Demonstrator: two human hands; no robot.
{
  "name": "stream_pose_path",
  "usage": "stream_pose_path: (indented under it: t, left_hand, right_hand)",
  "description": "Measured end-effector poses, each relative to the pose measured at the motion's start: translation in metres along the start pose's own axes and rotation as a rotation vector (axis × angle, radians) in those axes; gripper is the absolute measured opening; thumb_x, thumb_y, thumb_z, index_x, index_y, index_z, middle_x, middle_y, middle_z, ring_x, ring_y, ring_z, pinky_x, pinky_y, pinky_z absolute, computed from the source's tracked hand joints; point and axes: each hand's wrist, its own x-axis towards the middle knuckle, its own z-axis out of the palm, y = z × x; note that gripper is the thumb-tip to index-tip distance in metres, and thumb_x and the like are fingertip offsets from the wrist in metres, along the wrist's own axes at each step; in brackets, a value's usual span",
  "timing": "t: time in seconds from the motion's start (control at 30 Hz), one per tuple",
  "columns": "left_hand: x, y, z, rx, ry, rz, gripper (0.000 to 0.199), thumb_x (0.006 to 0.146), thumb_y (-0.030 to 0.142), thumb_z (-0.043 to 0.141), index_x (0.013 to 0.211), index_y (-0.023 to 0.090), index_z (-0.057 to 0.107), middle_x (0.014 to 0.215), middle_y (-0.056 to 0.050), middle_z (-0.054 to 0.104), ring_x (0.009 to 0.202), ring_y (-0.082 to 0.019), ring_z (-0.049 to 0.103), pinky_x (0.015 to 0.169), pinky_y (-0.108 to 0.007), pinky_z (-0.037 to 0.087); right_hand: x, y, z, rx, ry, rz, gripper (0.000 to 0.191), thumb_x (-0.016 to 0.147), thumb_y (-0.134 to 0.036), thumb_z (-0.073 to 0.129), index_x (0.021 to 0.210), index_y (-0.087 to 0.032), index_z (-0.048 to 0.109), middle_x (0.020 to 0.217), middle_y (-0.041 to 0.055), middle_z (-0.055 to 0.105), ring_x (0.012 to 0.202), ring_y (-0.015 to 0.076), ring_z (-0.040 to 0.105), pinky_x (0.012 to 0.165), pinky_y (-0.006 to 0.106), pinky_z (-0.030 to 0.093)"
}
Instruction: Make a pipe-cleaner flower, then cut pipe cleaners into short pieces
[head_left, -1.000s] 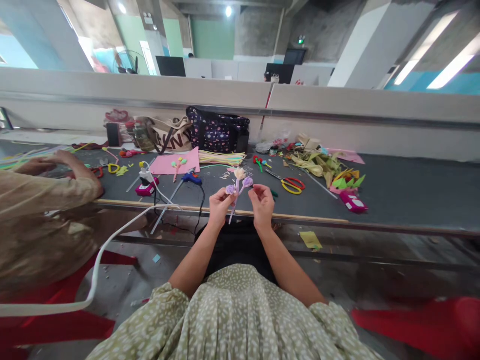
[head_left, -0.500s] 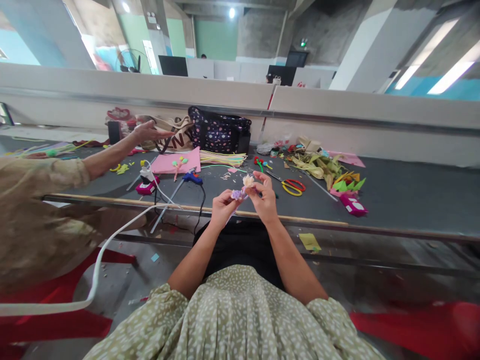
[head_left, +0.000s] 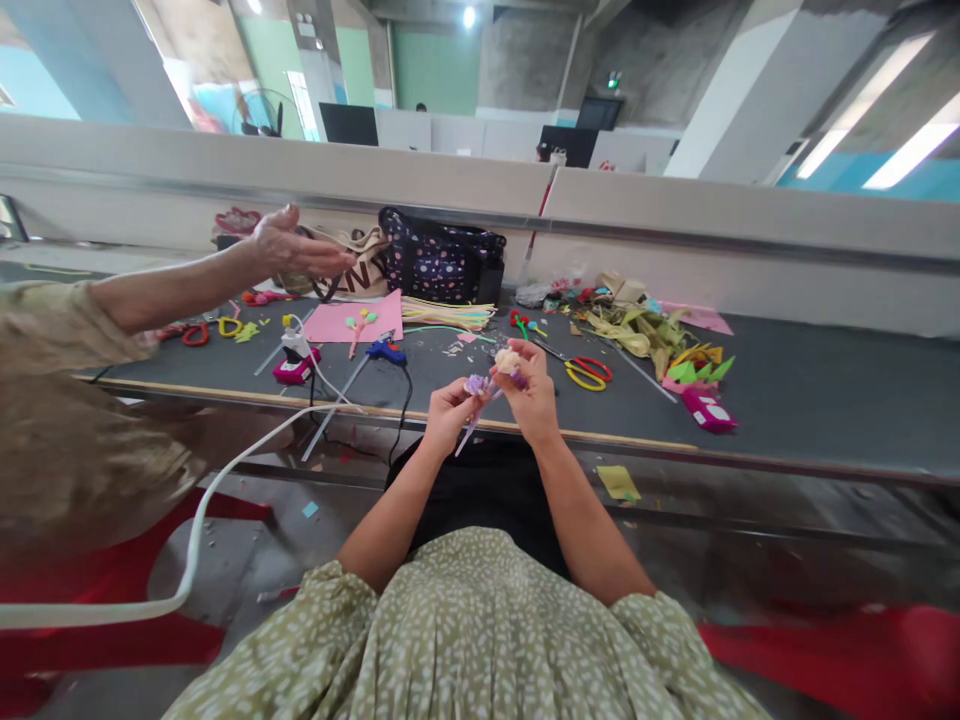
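Observation:
Above the table's front edge, my left hand (head_left: 448,414) pinches a small purple craft flower (head_left: 475,384). A thin lilac stem (head_left: 466,436) hangs below those fingers. Just to the right, my right hand (head_left: 533,398) is closed around a cream craft flower (head_left: 508,361), with a bit of purple by its fingers. The two flowers are close together; whether their stems join is hidden by the fingers. Beyond my right hand lie scissors with red and yellow handles (head_left: 588,373). A blue glue gun (head_left: 386,351) lies on the table to the left.
At left, a co-worker's hand (head_left: 300,245) reaches over the table. A white cable (head_left: 202,520) loops across the front edge. Behind are a pink sheet (head_left: 330,322), pale craft stems (head_left: 450,316) and a dotted bag (head_left: 442,262); dried husks (head_left: 637,330) are at right.
My right hand has shifted slightly right with the cream flower, and the lilac stem shows more below my left hand. The co-worker's hand has lifted and turned, palm more open.

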Motion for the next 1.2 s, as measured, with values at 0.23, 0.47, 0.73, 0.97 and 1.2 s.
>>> stream_pose_path:
  t: [0.23, 0.47, 0.73, 0.97, 1.2]
  left_hand:
    - [0.002, -0.012, -0.004, 0.054, -0.085, -0.065, 0.029, 0.066, 0.039, 0.083, 0.074, 0.014, 0.07, 0.071, 0.0, 0.059, 0.055, -0.006, 0.043, 0.05, -0.02, 0.032]
    - [-0.009, -0.022, -0.007, 0.196, -0.219, -0.217, 0.036, 0.067, 0.046, 0.079, 0.082, 0.014, 0.074, 0.06, 0.002, 0.058, 0.051, -0.006, 0.041, 0.05, -0.021, 0.03]
    - [-0.013, -0.034, 0.013, 0.105, -0.181, -0.32, 0.04, 0.065, 0.048, 0.08, 0.081, 0.012, 0.072, 0.057, 0.003, 0.055, 0.046, -0.005, 0.038, 0.044, -0.02, 0.026]
    - [-0.015, -0.046, 0.017, 0.023, -0.127, -0.308, 0.038, 0.066, 0.046, 0.08, 0.079, 0.012, 0.071, 0.055, 0.003, 0.053, 0.046, -0.004, 0.037, 0.043, -0.019, 0.025]
    - [-0.02, -0.049, 0.016, 0.022, -0.193, -0.369, 0.04, 0.065, 0.045, 0.082, 0.083, 0.011, 0.071, 0.059, 0.002, 0.057, 0.045, -0.004, 0.041, 0.042, -0.019, 0.031]
  right_hand:
    - [0.003, -0.002, -0.004, 0.067, 0.116, 0.075, 0.018, 0.081, -0.041, 0.071, 0.085, -0.024, 0.072, 0.113, 0.0065, 0.055, 0.104, 0.0217, 0.056, 0.087, 0.035, 0.052]
    - [0.007, 0.013, -0.021, 0.12, 0.374, 0.181, 0.024, 0.074, -0.043, 0.073, 0.078, -0.02, 0.07, 0.096, 0.0043, 0.062, 0.089, 0.018, 0.058, 0.083, 0.032, 0.049]
    - [-0.031, 0.039, -0.036, 0.371, 0.451, 0.5, 0.06, 0.071, -0.053, 0.073, 0.122, -0.024, 0.058, 0.112, 0.0066, 0.065, 0.091, 0.0171, 0.062, 0.079, 0.033, 0.051]
    - [-0.065, 0.036, -0.01, 0.326, 0.214, 0.55, 0.035, 0.07, -0.047, 0.075, 0.089, -0.018, 0.069, 0.083, 0.0027, 0.068, 0.073, 0.0145, 0.059, 0.072, 0.029, 0.048]
    - [-0.059, 0.039, -0.01, 0.285, 0.29, 0.546, 0.03, 0.069, -0.046, 0.074, 0.076, -0.018, 0.066, 0.07, -0.0009, 0.063, 0.064, 0.0126, 0.053, 0.066, 0.027, 0.045]
